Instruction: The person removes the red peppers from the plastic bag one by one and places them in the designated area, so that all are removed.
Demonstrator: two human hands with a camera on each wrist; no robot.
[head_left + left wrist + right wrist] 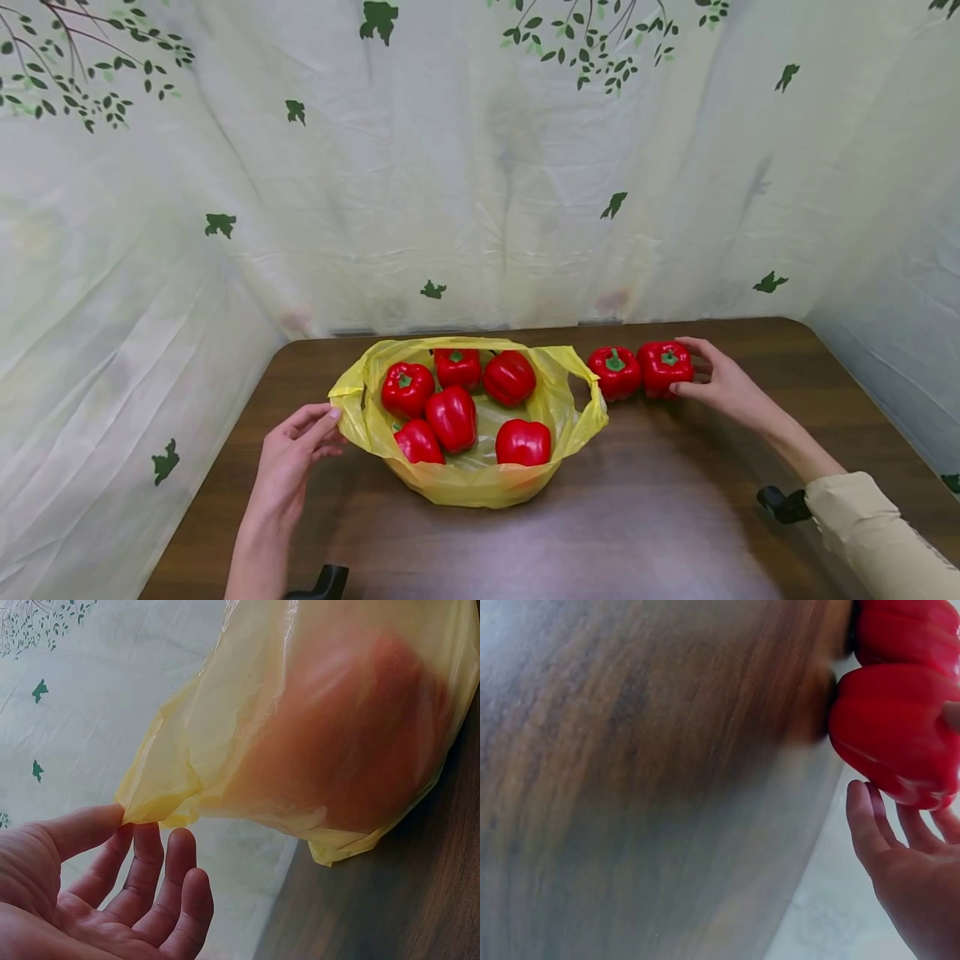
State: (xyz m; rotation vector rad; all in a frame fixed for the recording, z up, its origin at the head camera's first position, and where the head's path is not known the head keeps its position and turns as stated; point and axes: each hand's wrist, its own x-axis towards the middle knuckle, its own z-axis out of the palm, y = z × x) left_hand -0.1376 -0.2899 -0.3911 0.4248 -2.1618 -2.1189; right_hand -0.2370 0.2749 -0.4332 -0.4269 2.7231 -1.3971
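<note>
A yellow plastic bag (pixel 480 487) stands with its mouth wide on the table, and several red bell peppers (pixel 452 419) lie inside it. My left hand (pixel 292 458) pinches the bag's left edge between thumb and forefinger, the other fingers loosely bent, as the left wrist view shows at the bag's corner (pixel 161 799). To the right of the bag, two more bell peppers sit side by side. My right hand (pixel 723 383) holds the right one (pixel 665 369) from its right side, thumb in front and fingers behind. The other pepper (pixel 615 372) sits between it and the bag's right handle.
The brown wooden table (pixel 645 517) has rounded far corners. A pale curtain (pixel 480 208) printed with green leaves hangs behind and at both sides. Black wrist mounts show at the left wrist (pixel 326 583) and the right wrist (pixel 783 505).
</note>
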